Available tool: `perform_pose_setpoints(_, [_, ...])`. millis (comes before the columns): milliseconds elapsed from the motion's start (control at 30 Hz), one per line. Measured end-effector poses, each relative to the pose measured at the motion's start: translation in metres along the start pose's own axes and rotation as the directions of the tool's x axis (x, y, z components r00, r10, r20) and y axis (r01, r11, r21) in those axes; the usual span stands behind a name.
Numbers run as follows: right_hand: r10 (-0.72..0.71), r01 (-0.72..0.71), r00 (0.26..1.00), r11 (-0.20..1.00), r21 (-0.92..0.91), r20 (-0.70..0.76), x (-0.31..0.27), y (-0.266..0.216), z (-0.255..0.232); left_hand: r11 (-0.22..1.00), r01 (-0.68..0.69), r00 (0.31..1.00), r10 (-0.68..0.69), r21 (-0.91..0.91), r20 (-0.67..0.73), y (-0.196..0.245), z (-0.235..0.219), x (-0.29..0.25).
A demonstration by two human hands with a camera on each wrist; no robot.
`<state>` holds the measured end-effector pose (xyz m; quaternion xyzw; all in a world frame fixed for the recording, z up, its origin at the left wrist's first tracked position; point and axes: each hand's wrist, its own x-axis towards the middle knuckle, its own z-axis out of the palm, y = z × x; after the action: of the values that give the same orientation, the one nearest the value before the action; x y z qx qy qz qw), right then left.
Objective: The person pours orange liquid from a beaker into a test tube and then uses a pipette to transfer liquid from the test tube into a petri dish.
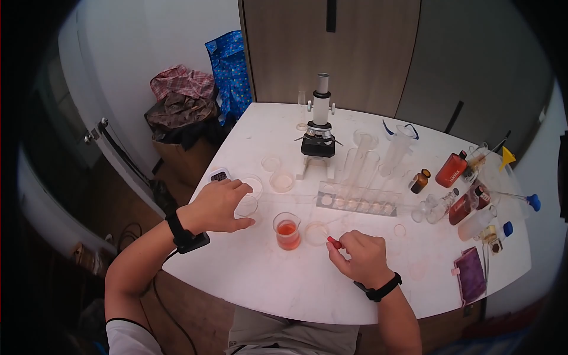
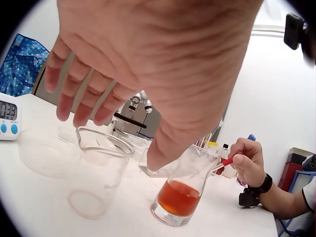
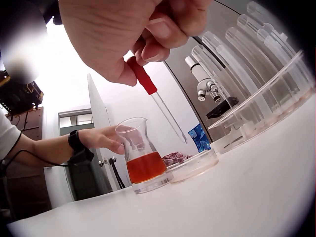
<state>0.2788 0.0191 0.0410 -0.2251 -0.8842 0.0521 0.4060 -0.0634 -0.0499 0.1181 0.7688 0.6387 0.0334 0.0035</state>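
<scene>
Two hands are over the white bench (image 1: 266, 283) from where I stand, and only the right one holds anything. The right hand (image 1: 364, 257) pinches the red bulb (image 3: 141, 75) of a glass dropper (image 3: 168, 116) between thumb and fingers, the tube slanting down with its tip in the air above a shallow dish (image 3: 195, 167). Just beside that dish stands the beaker of orange-red liquid (image 1: 287, 232), upright.

I'd judge the work to be at an early stage: the liquid is ready in its beaker and the dropper is out of it, but the tube looks clear, and I can't make out any orange-red in the dish. Whether a little liquid sits in the tube, I can't tell. Any filling of the dish seems left to do.

The left hand (image 1: 216, 207) is wide and bare, palm down, fingers stretched forward and thumb apart, near an empty beaker (image 2: 106, 170). That elbow bends well out to the side; the right forearm reaches in from the near edge, wrist low.
</scene>
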Motion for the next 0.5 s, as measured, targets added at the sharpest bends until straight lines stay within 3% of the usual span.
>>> perform_pose_setpoints(100, [-0.096, 0.098, 0.995, 0.993, -0.062, 0.025, -0.003, -0.005, 0.005, 1.0, 0.009, 0.997, -0.01, 0.011, 0.082, -0.003, 0.006, 0.005])
perform_pose_setpoints(333, [-0.185, 0.187, 0.982, 0.979, -0.083, 0.038, -0.005, -0.012, 0.012, 1.0, 0.022, 0.996, -0.02, -0.017, 0.091, -0.003, -0.002, 0.018])
perform_pose_setpoints(500, [-0.203, 0.21, 0.977, 0.971, -0.116, 0.071, -0.009, -0.014, 0.018, 0.998, -0.063, 0.995, 0.062, -0.006, -0.081, 0.006, -0.031, 0.043])
